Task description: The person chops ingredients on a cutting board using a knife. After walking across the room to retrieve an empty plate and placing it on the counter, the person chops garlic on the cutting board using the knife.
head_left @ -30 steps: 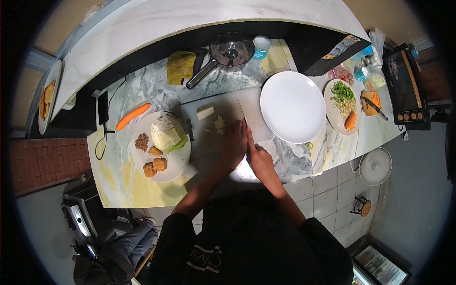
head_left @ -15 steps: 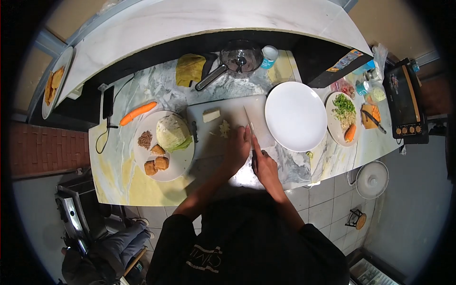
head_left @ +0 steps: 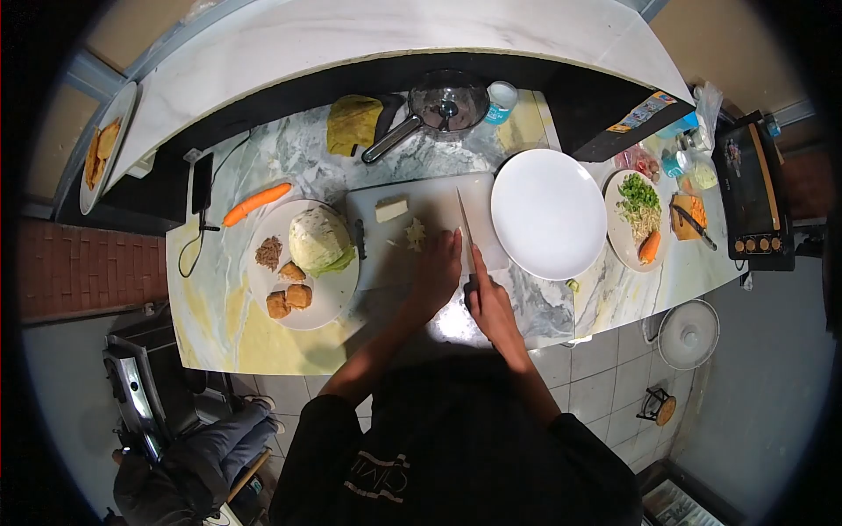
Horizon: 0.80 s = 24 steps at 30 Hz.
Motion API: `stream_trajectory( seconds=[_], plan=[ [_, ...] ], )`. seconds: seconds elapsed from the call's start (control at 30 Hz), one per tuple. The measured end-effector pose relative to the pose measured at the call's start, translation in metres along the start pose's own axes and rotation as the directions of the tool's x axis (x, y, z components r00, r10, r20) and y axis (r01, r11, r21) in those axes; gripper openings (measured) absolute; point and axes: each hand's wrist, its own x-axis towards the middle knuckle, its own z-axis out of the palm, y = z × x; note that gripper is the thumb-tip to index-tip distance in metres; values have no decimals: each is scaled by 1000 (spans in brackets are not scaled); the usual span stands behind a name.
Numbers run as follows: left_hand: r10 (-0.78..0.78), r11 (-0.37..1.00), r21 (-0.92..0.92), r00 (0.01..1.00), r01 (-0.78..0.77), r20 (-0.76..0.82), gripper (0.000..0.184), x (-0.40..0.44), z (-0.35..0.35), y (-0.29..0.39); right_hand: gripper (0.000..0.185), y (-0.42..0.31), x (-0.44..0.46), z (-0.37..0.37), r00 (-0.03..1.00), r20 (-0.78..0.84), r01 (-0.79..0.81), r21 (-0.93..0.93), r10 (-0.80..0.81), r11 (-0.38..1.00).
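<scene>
My right hand [head_left: 493, 307] is closed around the handle of a knife [head_left: 466, 217], its long blade pointing away from me over the white cutting board [head_left: 368, 263]. Close to the blade's left side, my left hand [head_left: 438, 267] rests on the board with its fingers bent together. Whatever lies under those fingers is hidden. Thin pale shreds [head_left: 414, 233] lie just left of my left hand. Farther back on the board sits a pale rectangular block [head_left: 391, 209]. A dark narrow object [head_left: 360, 238] lies at the board's left edge.
Left of the board, a plate [head_left: 338, 302] carries cabbage, brown fried cubes and brown shreds; a carrot [head_left: 256, 204] lies behind. A white plate [head_left: 548, 215] touches the right side. Beyond are a vegetable plate [head_left: 620, 241], frying pan [head_left: 447, 105] and toaster oven [head_left: 754, 193].
The knife blade has shifted slightly and its broad side shows more. My left fingers have moved a little relative to it. The whole view has shifted slightly.
</scene>
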Motion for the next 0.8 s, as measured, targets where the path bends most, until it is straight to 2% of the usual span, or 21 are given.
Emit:
stream_trajectory(
  seconds=[0.07, 0.27, 0.4, 0.5, 0.57, 0.7, 0.77, 0.8],
  plan=[
    [14, 998, 53, 998, -17, 56, 45, 1, -4, 1, 83, 5, 0, 5, 1000, -13, 13, -2, -13, 1000],
    [20, 998, 62, 996, -26, 92, 47, 1, -11, 2, 83, 7, -2, 13, 994, -50, 98, -69, -102, 993],
    [-39, 999, 29, 989, 35, 146, 48, 3, -13, 5, 83, 7, -2, 14, 997, -36, 70, -111, -74, 991],
    [-35, 998, 53, 988, 27, 153, 49, 3, -10, 2, 83, 10, -1, 19, 994, -44, 86, -181, -95, 980],
    [-76, 997, 9, 976, 76, 202, 49, 4, -10, 1, 89, 11, -1, 24, 997, -58, 41, -272, -59, 961],
    [-80, 996, -22, 979, 86, 190, 49, 2, -12, 3, 87, 6, 0, 25, 996, -53, 51, -313, -72, 948],
    [-34, 999, 33, 996, 32, 77, 43, 1, -10, 2, 84, 7, 1, 28, 993, -85, 41, -378, -78, 925],
    [-38, 999, 34, 997, 36, 72, 43, 2, -10, 2, 84, 6, 1, 26, 993, -82, 46, -380, -83, 924]
  ],
)
